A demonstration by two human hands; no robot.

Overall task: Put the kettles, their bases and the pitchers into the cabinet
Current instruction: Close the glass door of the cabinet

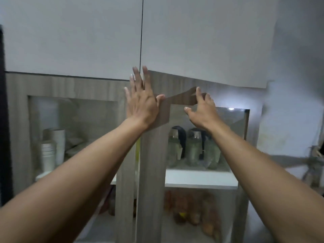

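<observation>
Pitchers (192, 148), at least 2 glass ones with dark lids, are already sitting behind the glass at centre right of the frame, on the white shelf (199, 179). Nearest, both forearms are reaching up from the lower corners. Left hand (140, 100) is pressing flat, fingers spread, on the wood frame where the 2 doors meet; right hand (201, 109) is lying loosely splayed against the right door (154, 172), gripping nothing. Judging by this, stowing is looking nearly finished, with closing under way. Kettles and bases are not showing clearly. Cups (50, 151) are standing at left behind glass.

Pitchers (192, 148) blurred behind glass; lower shelf items (191, 213) indistinct.
</observation>
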